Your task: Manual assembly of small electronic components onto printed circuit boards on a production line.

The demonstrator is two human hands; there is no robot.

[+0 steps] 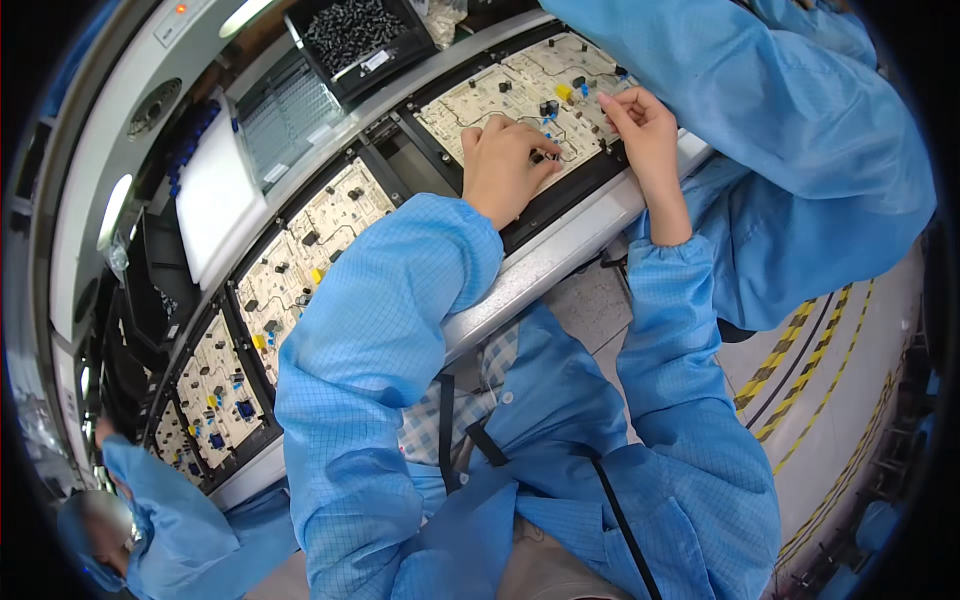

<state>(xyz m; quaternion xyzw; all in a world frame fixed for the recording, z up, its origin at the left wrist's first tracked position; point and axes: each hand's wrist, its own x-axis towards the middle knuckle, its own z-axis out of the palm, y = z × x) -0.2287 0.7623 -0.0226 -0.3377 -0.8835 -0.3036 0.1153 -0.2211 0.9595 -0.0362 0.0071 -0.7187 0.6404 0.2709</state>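
Note:
A cream circuit board (455, 112) in a black frame lies before me, carrying small black, blue and yellow parts. My left hand (505, 165) is over its near edge, fingers curled down around a small dark part; whether they grip it is partly hidden. To the right, my right hand (645, 125) hovers over the board with thumb and forefinger brought together. Anything between those fingertips is too small to name. A yellow block-shaped part (564, 92) and a blue part (585, 90) stand on the board just left of the right fingertips.
More framed boards (330, 215) run down the line to the left. Behind the line are a black bin (360, 40) of small black parts and a white sheet-like surface (215, 195). Blue-sleeved people sit close at the right (780, 130) and far left (190, 530).

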